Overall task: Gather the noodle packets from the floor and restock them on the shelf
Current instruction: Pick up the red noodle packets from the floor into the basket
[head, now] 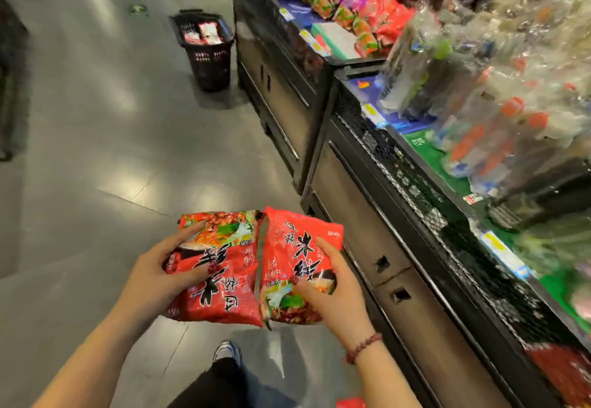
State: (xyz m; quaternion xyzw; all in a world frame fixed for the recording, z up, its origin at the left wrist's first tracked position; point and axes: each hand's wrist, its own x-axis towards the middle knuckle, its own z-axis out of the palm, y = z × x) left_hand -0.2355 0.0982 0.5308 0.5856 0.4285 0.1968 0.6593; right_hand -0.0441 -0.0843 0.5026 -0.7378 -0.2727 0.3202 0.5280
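Two red noodle packets are held side by side above the grey floor, low in the middle of the head view. My left hand (pixel 160 275) grips the left packet (pixel 224 286), thumb across its front. My right hand (pixel 332 286) grips the right packet (pixel 297 241), thumb and fingers on its face. The black shelf (pixel 399 190) runs along the right, packed with goods; more red packets (pixel 388 22) lie on its far section. A bit of another red packet (pixel 350 403) shows at the bottom edge by my foot.
A black shopping basket (pixel 208 52) with packets inside stands on the floor by the shelf's far section. Clear-wrapped bottles (pixel 486 113) crowd the near shelf. My shoe (pixel 227 351) is below the packets. Open grey floor stretches to the left.
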